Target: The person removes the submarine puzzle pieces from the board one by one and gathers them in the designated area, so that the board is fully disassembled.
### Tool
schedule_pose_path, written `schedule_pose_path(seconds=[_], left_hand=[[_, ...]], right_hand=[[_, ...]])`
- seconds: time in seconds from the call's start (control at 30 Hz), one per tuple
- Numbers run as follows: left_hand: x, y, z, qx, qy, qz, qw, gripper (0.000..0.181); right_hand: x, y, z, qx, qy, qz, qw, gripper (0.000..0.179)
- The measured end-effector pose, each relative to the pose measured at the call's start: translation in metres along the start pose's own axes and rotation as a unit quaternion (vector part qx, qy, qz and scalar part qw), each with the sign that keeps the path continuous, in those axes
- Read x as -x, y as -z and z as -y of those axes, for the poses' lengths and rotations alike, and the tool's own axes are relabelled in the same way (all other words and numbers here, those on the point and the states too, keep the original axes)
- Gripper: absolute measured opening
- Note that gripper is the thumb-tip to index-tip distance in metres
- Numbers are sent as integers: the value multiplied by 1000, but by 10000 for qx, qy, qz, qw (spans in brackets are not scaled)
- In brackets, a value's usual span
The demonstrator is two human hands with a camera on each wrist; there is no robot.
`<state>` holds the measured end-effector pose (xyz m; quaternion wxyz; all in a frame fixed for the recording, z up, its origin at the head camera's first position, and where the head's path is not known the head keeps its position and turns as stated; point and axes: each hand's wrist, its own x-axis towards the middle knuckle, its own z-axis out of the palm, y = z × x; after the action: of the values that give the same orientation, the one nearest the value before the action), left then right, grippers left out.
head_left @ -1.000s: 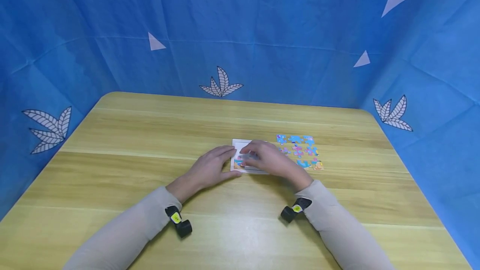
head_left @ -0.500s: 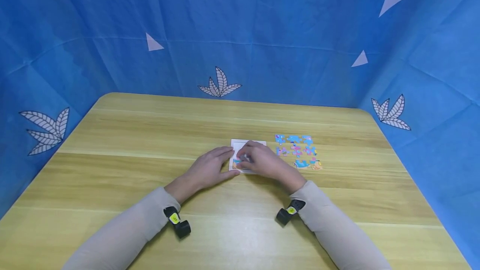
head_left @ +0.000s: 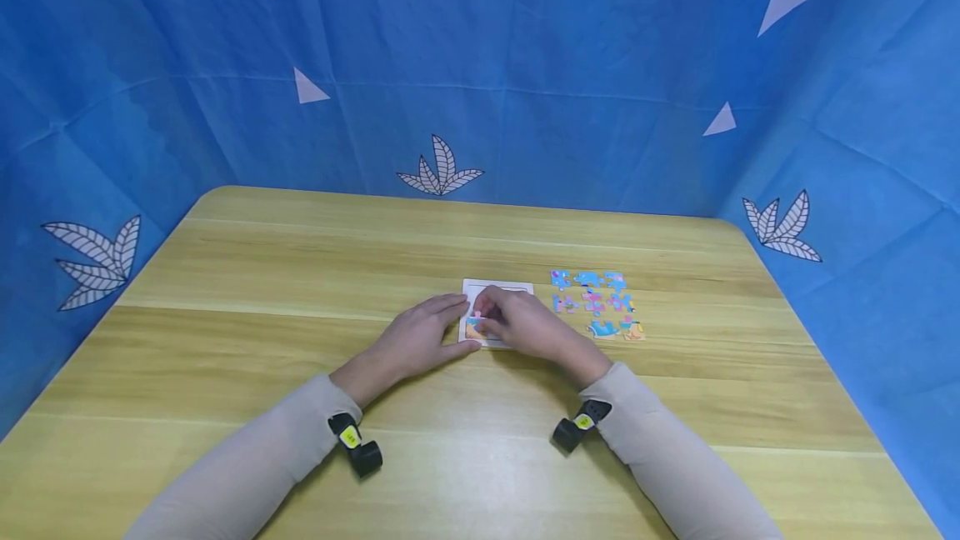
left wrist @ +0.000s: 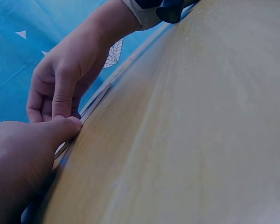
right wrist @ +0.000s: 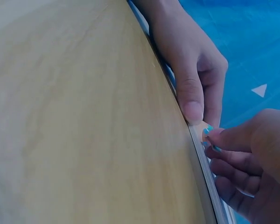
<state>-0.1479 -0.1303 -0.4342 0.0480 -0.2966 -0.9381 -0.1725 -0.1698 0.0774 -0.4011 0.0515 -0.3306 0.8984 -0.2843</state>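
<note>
A white puzzle tray (head_left: 521, 285) lies on the table, partly hidden beneath both hands. My left hand (head_left: 416, 338) rests at its left side, thumb on the near edge and fingers extended along the left edge. Over the tray, my right hand (head_left: 528, 323) pinches a small puzzle piece (right wrist: 216, 149) with blue on it between thumb and fingertips. An orange and blue corner piece (head_left: 473, 329) sits in the tray's lower left, right beside the pinched one. Whether the two pieces interlock is hidden by the fingers.
Several loose puzzle pieces (head_left: 592, 300) are laid out in rough rows to the tray's right. They lie on a wooden table (head_left: 300, 265). Behind and beside it hangs a blue cloth (head_left: 585, 65) printed with leaves and triangles.
The right hand has shifted slightly left over the tray, to beside the corner piece, and its fingertips have drawn closer together. The left hand keeps its place on the tray's edge.
</note>
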Motion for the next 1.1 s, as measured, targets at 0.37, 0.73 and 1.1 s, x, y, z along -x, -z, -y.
schedule_pose_path(seconds=[0.37, 0.73, 1.1], left_hand=[[0, 1, -1, -77, 49, 100, 9999, 75], [1, 3, -2, -27, 61, 116, 9999, 75], [0, 2, -2, -51, 86, 86, 9999, 75]], right_hand=[[1, 6, -1, -274, 20, -215, 9994, 4], [4, 17, -4, -684, -356, -67, 9970, 4], [7, 29, -6, -764, -501, -110, 9958, 7]])
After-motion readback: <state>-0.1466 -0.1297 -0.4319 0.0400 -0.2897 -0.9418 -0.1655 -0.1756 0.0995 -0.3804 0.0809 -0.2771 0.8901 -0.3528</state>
